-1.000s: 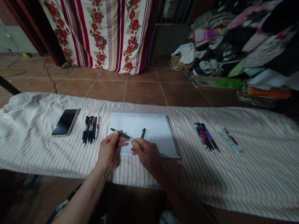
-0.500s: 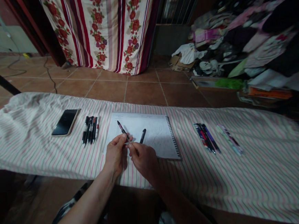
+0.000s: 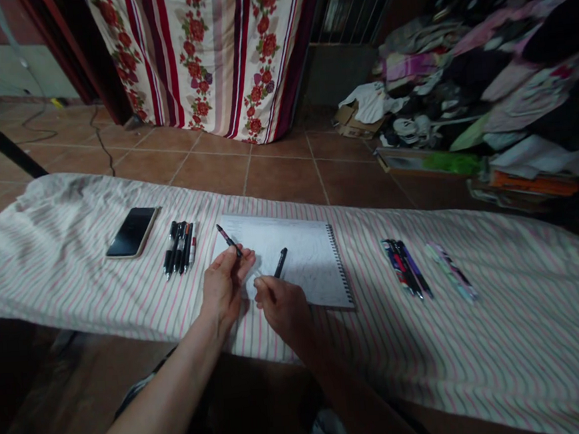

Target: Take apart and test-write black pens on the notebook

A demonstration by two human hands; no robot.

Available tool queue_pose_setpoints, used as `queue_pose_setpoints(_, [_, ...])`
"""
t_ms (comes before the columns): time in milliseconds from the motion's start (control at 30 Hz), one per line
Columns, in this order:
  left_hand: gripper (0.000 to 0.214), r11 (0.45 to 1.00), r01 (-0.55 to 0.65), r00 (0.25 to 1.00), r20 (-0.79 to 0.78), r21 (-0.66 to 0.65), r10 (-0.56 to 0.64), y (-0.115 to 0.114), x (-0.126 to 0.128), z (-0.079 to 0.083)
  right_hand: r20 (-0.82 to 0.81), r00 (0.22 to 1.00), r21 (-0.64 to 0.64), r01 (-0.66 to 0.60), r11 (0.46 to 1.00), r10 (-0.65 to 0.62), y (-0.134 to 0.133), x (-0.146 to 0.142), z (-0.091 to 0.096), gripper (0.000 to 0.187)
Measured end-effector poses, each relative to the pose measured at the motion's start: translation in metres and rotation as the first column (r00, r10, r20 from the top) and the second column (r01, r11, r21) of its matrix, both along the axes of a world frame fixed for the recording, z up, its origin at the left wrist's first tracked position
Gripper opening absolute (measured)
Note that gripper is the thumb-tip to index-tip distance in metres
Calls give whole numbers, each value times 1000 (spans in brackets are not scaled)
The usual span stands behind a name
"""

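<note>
In my left hand (image 3: 221,279), a dark pen with a reddish band (image 3: 228,240) is pinched between thumb and finger, tilted up to the left; the other fingers are partly spread. My right hand (image 3: 286,307) is closed just to its right, thumb and forefinger pressed together, with a faint pale sliver near their tips that is too small to name. Beyond its knuckles a black pen (image 3: 282,262) shows; whether the fist grips it or it lies on the page, I cannot tell. Both hands are over the front of an open spiral notebook (image 3: 316,262) with faintly marked pages.
Left of the notebook lie several pens (image 3: 179,249) and a phone (image 3: 133,232). To the right are more pens (image 3: 406,268) and a pastel pair or single pen (image 3: 451,271). All rest on a striped cloth (image 3: 517,306). Behind are a floral curtain (image 3: 221,55) and piled clothes (image 3: 459,76).
My hands have drawn apart; their fingertips met before and now a gap shows between them. The left hand's pen has shifted up and left. The view has turned slightly.
</note>
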State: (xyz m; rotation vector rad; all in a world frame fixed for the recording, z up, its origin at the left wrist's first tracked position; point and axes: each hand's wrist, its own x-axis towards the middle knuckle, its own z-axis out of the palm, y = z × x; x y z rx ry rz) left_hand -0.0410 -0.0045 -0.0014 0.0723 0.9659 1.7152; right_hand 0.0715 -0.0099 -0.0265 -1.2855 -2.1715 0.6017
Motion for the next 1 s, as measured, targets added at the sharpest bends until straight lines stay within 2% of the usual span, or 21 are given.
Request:
queue_pose_setpoints(133, [16, 999, -16, 1000, 26, -42, 18, 0, 4, 2, -10, 1000, -26, 1, 1000, -1, -1, -3, 0, 34])
queue_pose_setpoints(533, [14, 994, 84, 996, 39, -65, -81, -1, 3, -1, -45, 998, -98, 31, 995, -35, -2, -1, 4, 35])
queue_pose_setpoints(833, [8, 972, 230, 973, 14, -54, -229, -7, 14, -4, -147, 986, -205, 43, 978, -74, 2, -4, 2, 37])
queue_pose_setpoints(1000, [21, 951, 309, 950, -25, -29, -310, -9, 18, -6, -195, 974, -246, 67, 967, -117, 5, -5, 2, 40])
